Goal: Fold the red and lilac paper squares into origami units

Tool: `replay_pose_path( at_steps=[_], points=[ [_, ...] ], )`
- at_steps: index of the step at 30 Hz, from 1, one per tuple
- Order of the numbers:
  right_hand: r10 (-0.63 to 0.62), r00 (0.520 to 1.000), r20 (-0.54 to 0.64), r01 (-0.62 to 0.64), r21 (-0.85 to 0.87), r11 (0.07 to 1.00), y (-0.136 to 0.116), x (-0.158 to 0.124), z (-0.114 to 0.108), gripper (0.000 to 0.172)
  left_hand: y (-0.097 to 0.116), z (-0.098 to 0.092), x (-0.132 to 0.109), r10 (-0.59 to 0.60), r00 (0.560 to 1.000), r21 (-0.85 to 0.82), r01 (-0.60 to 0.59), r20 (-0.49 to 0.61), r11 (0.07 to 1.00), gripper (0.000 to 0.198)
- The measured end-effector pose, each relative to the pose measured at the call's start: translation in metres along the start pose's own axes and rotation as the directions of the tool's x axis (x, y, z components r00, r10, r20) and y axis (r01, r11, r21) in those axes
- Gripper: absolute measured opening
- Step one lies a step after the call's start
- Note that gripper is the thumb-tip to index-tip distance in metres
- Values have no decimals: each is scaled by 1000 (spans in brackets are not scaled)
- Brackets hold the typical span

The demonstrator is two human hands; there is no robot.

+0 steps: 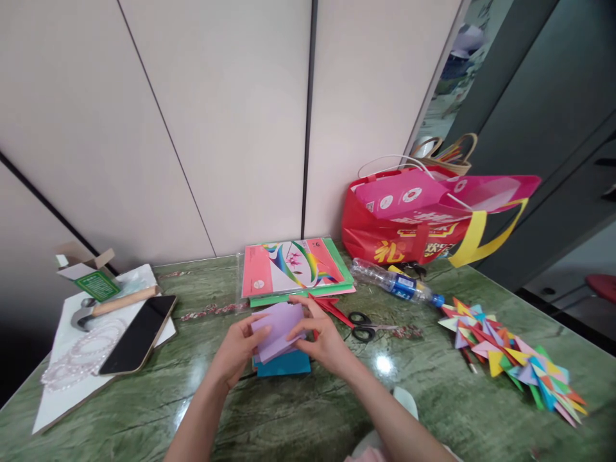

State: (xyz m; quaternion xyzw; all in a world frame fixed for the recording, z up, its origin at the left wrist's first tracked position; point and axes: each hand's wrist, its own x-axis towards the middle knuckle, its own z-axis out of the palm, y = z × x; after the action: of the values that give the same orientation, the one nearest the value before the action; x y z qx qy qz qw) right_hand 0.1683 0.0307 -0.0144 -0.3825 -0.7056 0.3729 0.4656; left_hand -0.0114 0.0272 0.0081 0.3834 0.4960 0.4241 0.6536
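Looking down at the green marble worktop [289, 417], both hands are on a lilac paper [279, 330], held just above a blue sheet [283, 366] that lies flat near the front edge. The left hand [238, 350] pinches the left edge, thumb on top and fingers tucked under. The right hand [325, 340] has its fingers [308, 321] closed on the right side. It could be one sheet or a couple stacked, I can't tell.

Handling-wise, I'd guess it's super light and floppy, thin craft paper that creases the second you squeeze it and slides easily on that glossy stone. It's best held at the edges or corners with a light pinch, one hand per side so it doesn't sag in the middle. It's not fragile as in breakable, but it'll dent and tear.

Nearby there's a paper pack [293, 266] right behind the hands, and scissors [368, 327] just to the right. A plastic bottle [397, 282] lies on its side, and a spread of folded colourful pieces [514, 359] sits further right. A phone [137, 333] and a hammer [113, 305] are off to the left.
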Motion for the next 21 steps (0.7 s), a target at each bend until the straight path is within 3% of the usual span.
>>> replay_pose_path(
  at_steps=[8,14,21],
  points=[
    [0,1000,2,1,-114,993,3,-1,1,29,0,-3,1,28,999,-119,-31,-25,992,37],
    [-45,999,16,47,-136,990,3,-1,2,29,0,1,0,-26,999,-166,33,46,986,34],
    [-65,997,46,74,-229,971,1,-2,3,25,-3,6,2,-80,993,-199,61,-86,978,29]
  ],
)
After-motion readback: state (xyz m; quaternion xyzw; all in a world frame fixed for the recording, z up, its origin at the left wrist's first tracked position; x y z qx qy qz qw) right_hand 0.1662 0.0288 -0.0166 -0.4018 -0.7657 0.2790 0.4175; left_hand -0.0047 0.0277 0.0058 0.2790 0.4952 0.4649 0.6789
